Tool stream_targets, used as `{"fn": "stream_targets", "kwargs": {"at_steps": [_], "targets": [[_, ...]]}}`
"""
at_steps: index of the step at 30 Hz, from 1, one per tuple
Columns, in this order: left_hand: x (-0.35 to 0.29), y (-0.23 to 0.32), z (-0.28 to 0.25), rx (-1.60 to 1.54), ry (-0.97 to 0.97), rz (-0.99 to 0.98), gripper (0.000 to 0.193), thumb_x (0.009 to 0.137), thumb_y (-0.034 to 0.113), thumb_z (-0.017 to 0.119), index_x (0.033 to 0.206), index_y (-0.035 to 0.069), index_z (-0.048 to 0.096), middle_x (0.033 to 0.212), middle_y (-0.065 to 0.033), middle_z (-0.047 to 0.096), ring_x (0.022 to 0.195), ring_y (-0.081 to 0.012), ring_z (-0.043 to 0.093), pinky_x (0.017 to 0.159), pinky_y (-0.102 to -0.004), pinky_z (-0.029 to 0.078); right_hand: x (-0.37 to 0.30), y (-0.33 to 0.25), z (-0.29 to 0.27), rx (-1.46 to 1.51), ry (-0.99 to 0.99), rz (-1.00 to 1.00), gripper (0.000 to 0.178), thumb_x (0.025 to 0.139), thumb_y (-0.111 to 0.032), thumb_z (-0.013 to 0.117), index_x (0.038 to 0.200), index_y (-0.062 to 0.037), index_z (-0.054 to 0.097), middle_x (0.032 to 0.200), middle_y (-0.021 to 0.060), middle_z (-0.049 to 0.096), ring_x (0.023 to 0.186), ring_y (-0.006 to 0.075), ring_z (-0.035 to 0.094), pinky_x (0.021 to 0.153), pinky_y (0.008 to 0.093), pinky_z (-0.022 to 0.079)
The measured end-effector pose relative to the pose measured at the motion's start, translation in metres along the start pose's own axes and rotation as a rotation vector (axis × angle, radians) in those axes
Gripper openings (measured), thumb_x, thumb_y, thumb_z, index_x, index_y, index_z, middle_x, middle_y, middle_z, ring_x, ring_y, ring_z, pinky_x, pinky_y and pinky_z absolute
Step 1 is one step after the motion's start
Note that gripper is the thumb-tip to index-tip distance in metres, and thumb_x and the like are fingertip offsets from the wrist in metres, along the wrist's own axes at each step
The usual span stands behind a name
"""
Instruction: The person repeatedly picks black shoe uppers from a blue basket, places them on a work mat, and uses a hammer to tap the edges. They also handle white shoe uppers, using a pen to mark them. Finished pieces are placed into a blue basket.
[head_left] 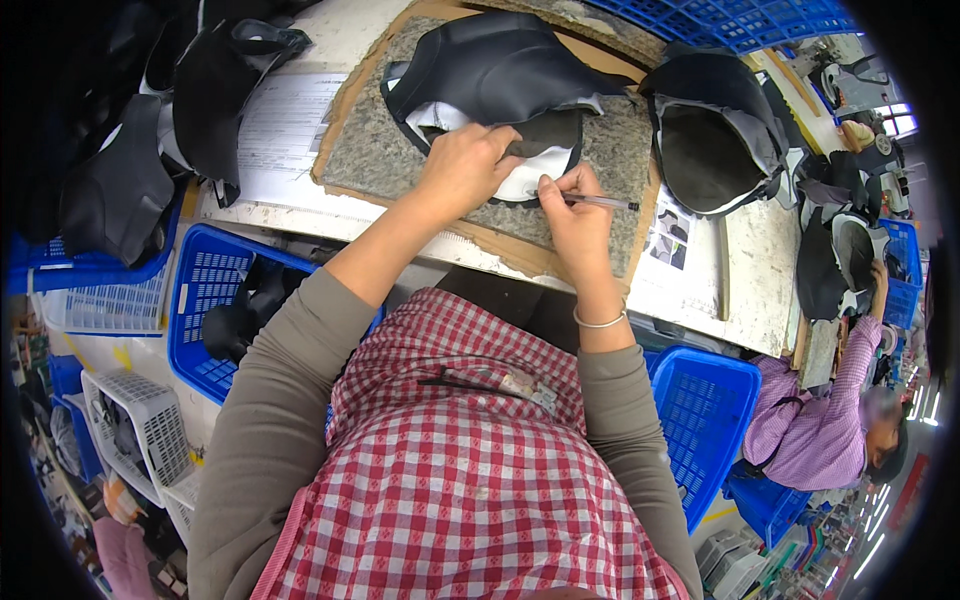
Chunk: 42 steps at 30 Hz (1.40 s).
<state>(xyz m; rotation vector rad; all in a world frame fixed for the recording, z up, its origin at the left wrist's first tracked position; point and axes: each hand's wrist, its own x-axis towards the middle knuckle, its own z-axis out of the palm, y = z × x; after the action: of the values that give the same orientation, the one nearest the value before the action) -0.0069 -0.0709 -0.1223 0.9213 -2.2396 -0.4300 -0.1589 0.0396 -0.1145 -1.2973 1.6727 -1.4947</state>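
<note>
A black shoe upper (pixel 500 65) with a white and grey lining lies on a speckled stone slab (pixel 370 150). My left hand (pixel 468 170) is closed on its near edge, thumb and fingers at the opening; the fingertips are partly hidden inside. My right hand (pixel 578 215) pinches a slim clear pen (pixel 610 202), tip toward the white lining (pixel 535 180). The pen tip lies at the lining, though I cannot tell whether it touches.
To the right stands another black upper (pixel 710 135), with printed sheets (pixel 690 270) below it. More black uppers (pixel 205 110) pile at left. Blue baskets (pixel 195 290) (pixel 705 420) flank me. Another person in a purple checked shirt (pixel 815 430) works at far right.
</note>
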Motion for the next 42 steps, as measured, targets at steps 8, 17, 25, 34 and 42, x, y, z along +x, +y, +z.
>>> {"fn": "stream_targets", "kwargs": {"at_steps": [8,17,25,34,42], "targets": [[-0.003,0.005,-0.006,0.002,-0.010,0.059,0.028,0.085,0.026,0.078,0.108,0.013,0.071,0.096,-0.0097,0.074,0.090,-0.0327,0.071,0.076,-0.0433,0.057,-0.002,0.007,-0.013,0.070,0.011,-0.023,0.013,0.097,-0.010,0.070,0.093,-0.0048,0.060,0.084,-0.0022,0.059,0.077,0.0078,0.052,0.066,0.0244,0.045],[-0.137,-0.014,-0.128,0.165,0.517,-0.008,0.042,0.085,0.003,0.072,0.125,0.001,0.057,0.123,-0.0169,0.059,0.108,-0.0308,0.058,0.095,-0.0415,0.047,0.014,-0.023,-0.035,0.133,0.042,-0.093,0.045,0.109,-0.037,0.055,0.129,0.0018,0.065,0.098,0.0115,0.076,0.063,0.0056,0.048,0.056,0.0207,0.037],[-0.152,-0.038,-0.225,0.076,0.632,-0.304,0.037,0.089,0.008,0.075,0.123,-0.002,0.062,0.120,-0.0179,0.060,0.112,-0.0295,0.059,0.096,-0.0388,0.049,0.117,-0.075,0.043,0.289,-0.109,0.320,0.037,0.096,-0.041,0.073,0.092,-0.0069,0.062,0.078,0.0069,0.070,0.056,0.0062,0.048,0.047,0.0219,0.035],[-0.161,-0.057,-0.316,0.769,0.970,-0.081,0.048,0.083,0.008,0.077,0.129,0.004,0.063,0.131,-0.0163,0.061,0.129,-0.0337,0.051,0.111,-0.0429,0.037,0.201,-0.142,-0.173,0.093,0.336,-0.294,0.046,0.094,-0.046,0.076,0.107,-0.0017,0.070,0.092,0.0064,0.070,0.074,0.0129,0.063,0.064,0.0276,0.049],[-0.157,-0.115,-0.384,0.800,0.819,-0.267,0.073,0.081,0.025,0.085,0.144,0.006,0.055,0.127,-0.0112,0.066,0.126,-0.0326,0.054,0.110,-0.0435,0.040,0.169,-0.129,-0.102,0.168,0.481,-0.333,0.030,0.099,-0.044,0.064,0.102,-0.0147,0.059,0.082,-0.0032,0.054,0.068,0.0070,0.048,0.057,0.0238,0.038]]}}
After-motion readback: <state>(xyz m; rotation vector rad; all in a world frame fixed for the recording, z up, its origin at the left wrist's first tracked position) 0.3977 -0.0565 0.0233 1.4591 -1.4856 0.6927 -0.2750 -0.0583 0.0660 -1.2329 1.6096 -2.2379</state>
